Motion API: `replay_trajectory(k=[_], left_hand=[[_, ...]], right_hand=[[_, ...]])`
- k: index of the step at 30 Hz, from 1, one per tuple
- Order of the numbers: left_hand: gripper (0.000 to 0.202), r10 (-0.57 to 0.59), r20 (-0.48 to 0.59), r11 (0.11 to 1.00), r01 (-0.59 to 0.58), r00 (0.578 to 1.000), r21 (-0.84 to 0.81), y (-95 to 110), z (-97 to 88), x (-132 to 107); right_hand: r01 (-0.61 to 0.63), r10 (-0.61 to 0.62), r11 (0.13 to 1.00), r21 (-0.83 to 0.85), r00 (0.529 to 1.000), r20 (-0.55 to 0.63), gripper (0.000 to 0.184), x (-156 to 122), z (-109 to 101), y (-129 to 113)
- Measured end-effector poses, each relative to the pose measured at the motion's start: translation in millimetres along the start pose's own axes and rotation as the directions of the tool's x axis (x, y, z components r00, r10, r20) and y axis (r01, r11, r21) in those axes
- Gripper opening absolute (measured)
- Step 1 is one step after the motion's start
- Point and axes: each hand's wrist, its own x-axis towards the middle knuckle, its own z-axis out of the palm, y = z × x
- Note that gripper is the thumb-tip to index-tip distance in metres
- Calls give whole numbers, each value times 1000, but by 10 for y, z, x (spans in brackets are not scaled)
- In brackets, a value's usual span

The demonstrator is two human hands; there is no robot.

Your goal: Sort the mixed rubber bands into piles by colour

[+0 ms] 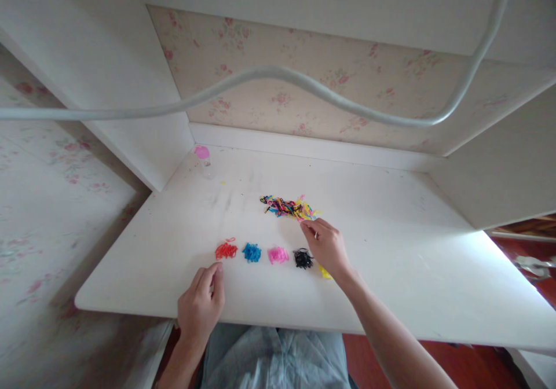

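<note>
A mixed heap of small coloured bands (287,206) lies in the middle of the white desk (391,261). In front of it stand sorted little piles in a row: red (226,250), blue (251,252), pink (278,255), black (303,258), and a yellow one (325,272) mostly hidden under my right hand. My right hand (326,247) reaches to the near right edge of the mixed heap, fingertips pinched together there; what they hold is too small to see. My left hand (200,305) rests on the desk's front edge, fingers curled loosely, nearest the red pile.
A small clear container with a pink lid (202,156) stands at the back left corner. White side panels flank the desk. A grey cable (278,75) hangs across the view. Floral wallpaper is behind. My lap in pale cloth (273,360) is below the desk edge.
</note>
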Motion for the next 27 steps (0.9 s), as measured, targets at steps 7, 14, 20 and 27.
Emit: replay_trajectory(k=[7, 14, 20, 27], left_hand=[[19, -31, 19, 999, 32, 999, -28, 4, -9, -12], [20, -39, 36, 999, 40, 999, -28, -17, -7, -14], [21, -55, 32, 998, 56, 998, -22, -34, 4, -12], [21, -37, 27, 999, 38, 999, -27, -13, -22, 10]], right_hand=[[321, -274, 940, -113, 911, 307, 35, -226, 380, -788], [449, -313, 872, -194, 817, 484, 20, -75, 690, -1118], [466, -295, 865, -185, 772, 563, 22, -10, 743, -1213], [350, -255, 923, -161, 868, 425, 27, -101, 467, -985]])
